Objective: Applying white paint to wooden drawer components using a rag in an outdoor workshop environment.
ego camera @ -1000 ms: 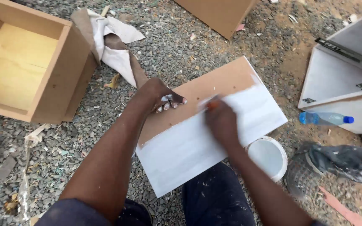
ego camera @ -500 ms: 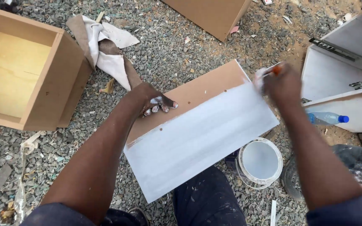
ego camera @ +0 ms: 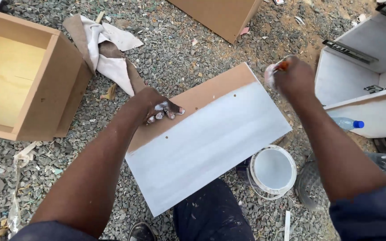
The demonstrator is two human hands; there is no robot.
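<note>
- Currently left hand presses flat, fingers spread, on bare brown edge of half-painted white wooden board across lap.
- Right hand fist-clamped around orange-handled brush past board's far corner.
- White paint bucket just beside board.

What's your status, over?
Left hand flat on board's bare strip. Right hand grips brush off far corner. Board mostly white. Paint bucket beside near edge.

An outdoor carpentry yard: gravel ground, unfinished wooden cabinet boxes, a paint bucket.
</note>
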